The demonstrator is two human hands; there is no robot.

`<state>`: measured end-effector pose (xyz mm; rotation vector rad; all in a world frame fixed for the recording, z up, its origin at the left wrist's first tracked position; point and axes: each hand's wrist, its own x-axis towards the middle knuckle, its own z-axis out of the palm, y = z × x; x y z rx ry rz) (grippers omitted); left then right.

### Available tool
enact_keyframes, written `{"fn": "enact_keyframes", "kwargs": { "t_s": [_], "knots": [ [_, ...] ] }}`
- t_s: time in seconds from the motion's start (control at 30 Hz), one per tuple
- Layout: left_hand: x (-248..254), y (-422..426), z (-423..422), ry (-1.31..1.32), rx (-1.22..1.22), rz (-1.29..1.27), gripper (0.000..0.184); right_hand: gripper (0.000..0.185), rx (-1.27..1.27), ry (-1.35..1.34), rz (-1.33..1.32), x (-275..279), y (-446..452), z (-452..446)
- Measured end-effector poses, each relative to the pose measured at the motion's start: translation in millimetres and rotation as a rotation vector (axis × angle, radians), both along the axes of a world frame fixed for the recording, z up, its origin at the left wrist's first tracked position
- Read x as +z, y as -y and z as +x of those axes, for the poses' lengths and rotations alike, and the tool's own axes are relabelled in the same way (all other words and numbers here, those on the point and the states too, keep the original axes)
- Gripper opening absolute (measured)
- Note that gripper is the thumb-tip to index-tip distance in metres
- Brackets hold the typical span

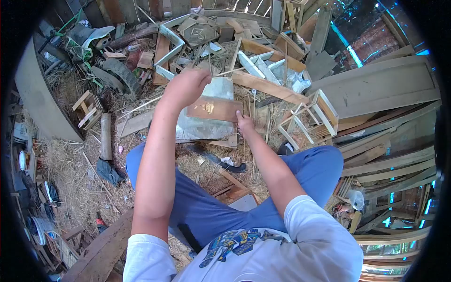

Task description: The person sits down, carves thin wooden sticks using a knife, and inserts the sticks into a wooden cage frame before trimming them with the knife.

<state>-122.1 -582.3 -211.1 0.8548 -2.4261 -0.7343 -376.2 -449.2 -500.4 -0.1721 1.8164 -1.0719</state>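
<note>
A short brown wooden board (224,110) lies across a pale, worn flat block (197,129) in front of me. Pale yellowish patches mark the board's middle; whether they are chips or bare wood is unclear. My right hand (244,123) pinches the board's right end, thumb on top. Raised above the board's left end, my left hand (188,87) is closed in a fist. What it holds, if anything, is hidden by the fingers and too small to name. A dark curved strip (218,160) lies on the ground between the block and my legs.
Scrap wood and white-painted frames (263,68) are heaped beyond the block. To the right stand a small wooden frame (312,117) and stacked planks (376,87). On the left are a tyre (122,77), a small log (106,136) and a large curved panel (42,94). Straw covers the ground.
</note>
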Motion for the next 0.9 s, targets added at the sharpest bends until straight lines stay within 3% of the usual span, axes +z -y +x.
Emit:
{"fn": "enact_keyframes", "kwargs": {
  "t_s": [0.07,0.1,0.17,0.33,0.47,0.63,0.7,0.73,0.83,0.9],
  "knots": [
    [-0.9,-2.4,1.5,0.138,0.009,0.020,0.015,0.047,0.269,-0.434,0.192,-40.7,-15.1,-24.5],
    [1.8,-3.5,2.5,0.138,0.006,0.019,0.015,0.047,0.265,-0.433,0.193,-59.6,-22.4,-31.4],
    [8.7,-6.5,4.8,0.098,-0.027,0.080,0.014,0.038,0.154,-0.330,0.075,-85.1,-44.1,-38.1],
    [7.7,-2.7,9.2,0.064,-0.028,0.046,0.017,0.018,0.051,-0.033,0.196,-71.3,-73.8,-2.8],
    [6.6,-0.8,14.6,0.049,-0.013,0.047,0.018,0.017,0.033,0.037,0.196,-173.1,-77.9,-13.2],
    [11.6,-1.2,19.0,0.041,0.008,0.079,0.020,0.023,-0.103,0.108,0.166,-147.8,-72.5,-5.0],
    [9.2,2.8,20.2,0.036,0.004,0.070,0.020,0.024,-0.031,0.113,0.090,-198.1,-75.9,-23.6],
    [8.0,4.3,20.3,0.041,0.001,0.059,0.020,0.026,-0.031,0.162,0.079,-195.8,-77.1,-25.7],
    [13.3,5.9,15.9,0.064,-0.008,0.090,0.019,0.029,-0.104,0.113,0.141,-120.0,-71.1,-6.9],
    [15.4,6.2,8.9,0.078,-0.017,0.133,0.018,0.033,-0.115,0.026,0.183,-133.8,-74.9,-11.4]
  ]
}}
